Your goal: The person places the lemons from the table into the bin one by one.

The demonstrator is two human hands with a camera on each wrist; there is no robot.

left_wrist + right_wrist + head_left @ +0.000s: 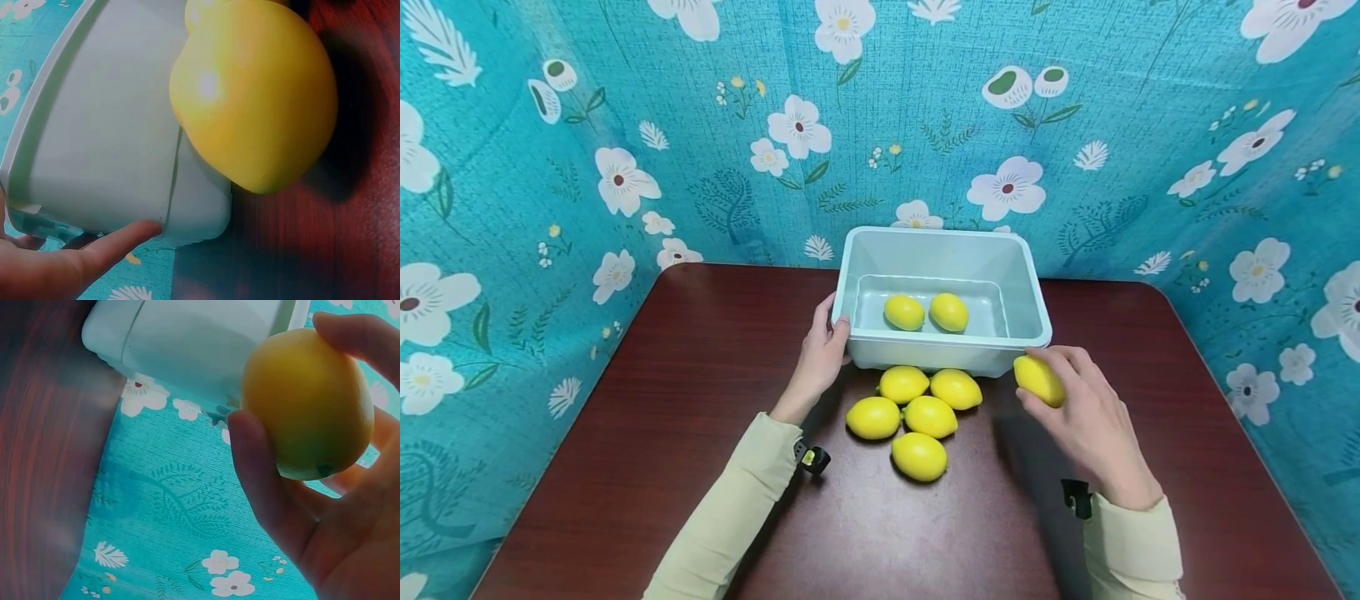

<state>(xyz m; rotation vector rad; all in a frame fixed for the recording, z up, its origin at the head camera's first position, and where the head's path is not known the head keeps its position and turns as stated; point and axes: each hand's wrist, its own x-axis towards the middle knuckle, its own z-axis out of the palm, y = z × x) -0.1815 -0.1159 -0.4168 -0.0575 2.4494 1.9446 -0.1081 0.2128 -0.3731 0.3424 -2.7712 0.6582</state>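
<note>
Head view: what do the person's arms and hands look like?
Both sleeves are long and pale cream. The left hand wears a black wrist device with a yellowish patch, the right hand a black wrist piece; both are gloveless.

Eight lemons point(919, 457), one bin point(936, 352), two hands point(1097, 421), one table point(722, 350).

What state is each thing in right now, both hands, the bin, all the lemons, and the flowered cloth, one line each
Left hand, gripping the bin's left end
Right hand, holding a lemon
Held lemon, off the table, outside the bin
Bin, upright, open on top
Two lemons inside, lying on the bin's floor
Five loose lemons, lying before the bin
Flowered cloth, hanging
</note>
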